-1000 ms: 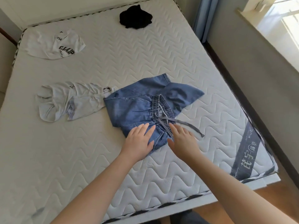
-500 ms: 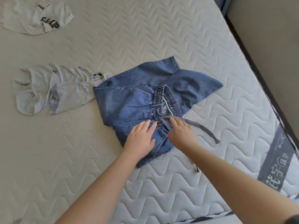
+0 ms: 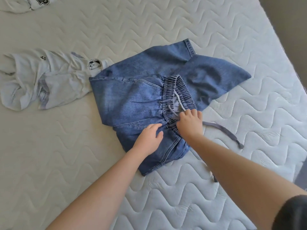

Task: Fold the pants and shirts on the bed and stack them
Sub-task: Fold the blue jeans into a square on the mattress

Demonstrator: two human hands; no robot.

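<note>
Blue denim pants (image 3: 132,100) lie partly folded in the middle of the white quilted mattress (image 3: 66,171), elastic waistband up. My left hand (image 3: 148,140) rests flat on the denim just below the waistband, fingers relaxed. My right hand (image 3: 189,124) sits on the waistband with its fingers curled into the elastic by the drawstring knot. A grey drawstring (image 3: 222,130) trails right over the mattress. A crumpled white shirt (image 3: 49,80) lies to the left, its collar touching the pants.
A second white shirt with black lettering (image 3: 25,4) lies at the top left edge of view. The mattress's right edge (image 3: 282,40) runs diagonally along a dark floor strip. Bare mattress lies all around the clothes.
The view has dropped and closed in on the pants. My right hand slid up onto the waistband and its fingers curled; my left hand stayed on the denim.
</note>
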